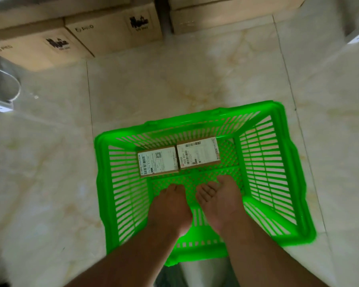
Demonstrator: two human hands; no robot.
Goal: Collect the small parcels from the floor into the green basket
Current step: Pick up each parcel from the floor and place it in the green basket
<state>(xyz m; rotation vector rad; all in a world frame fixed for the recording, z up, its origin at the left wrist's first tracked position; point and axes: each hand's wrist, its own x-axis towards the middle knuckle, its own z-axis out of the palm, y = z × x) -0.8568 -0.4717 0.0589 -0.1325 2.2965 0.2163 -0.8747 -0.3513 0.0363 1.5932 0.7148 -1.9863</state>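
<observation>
Head view, left to right: your left hand (pixel 170 204) hung inside the green basket (pixel 267 162), fingers loosely curled downward and grasping nothing. Just beyond it, the left parcel (pixel 158 161) lay flat on the basket floor, label up, touching the right parcel (pixel 199 152) side by side against the far wall, likely packed tight to leave the near half free. Your right hand (pixel 218 195) was palm-up, fingers relaxed, empty. No small parcels were visible on the tile floor (pixel 50 162); large cartons (pixel 112 32) stood far off. Judgement: both parcels deposited, hands released.
</observation>
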